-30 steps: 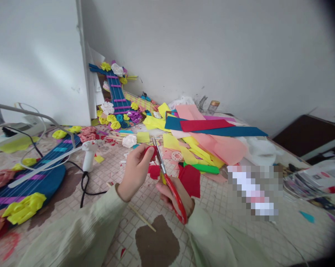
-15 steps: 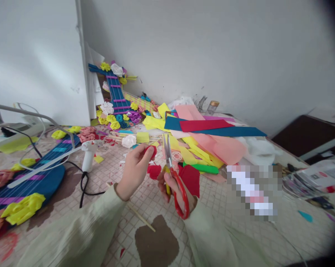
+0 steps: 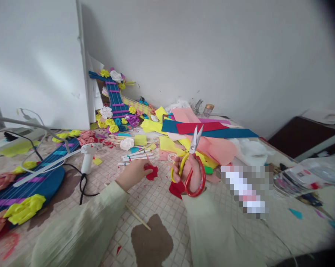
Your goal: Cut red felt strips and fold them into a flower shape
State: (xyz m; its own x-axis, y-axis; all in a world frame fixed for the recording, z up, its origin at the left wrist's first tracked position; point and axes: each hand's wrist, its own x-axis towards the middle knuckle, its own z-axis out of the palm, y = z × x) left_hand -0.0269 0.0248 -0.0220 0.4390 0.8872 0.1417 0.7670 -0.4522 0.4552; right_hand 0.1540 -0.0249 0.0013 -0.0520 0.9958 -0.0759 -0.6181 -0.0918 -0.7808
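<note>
My left hand is low over the table, its thumb and fingers closed on a small piece of red crepe paper. Where that piece ends and any red paper beneath it begins is hard to tell. Scissors with red and yellow handles sit in my right hand, blades pointing up and slightly parted, fingers through the loops. Under the right hand lies a larger red paper, partly hidden.
Markers lie beyond my left hand. A white glue gun stands left, near a flower-trimmed blue paper guitar. Crepe paper strips pile up at the back. A wooden stick lies in front, a plastic bottle right.
My left hand has lowered to the table with the red piece. My right hand has moved right with the scissors, turning them and uncovering the markers.
</note>
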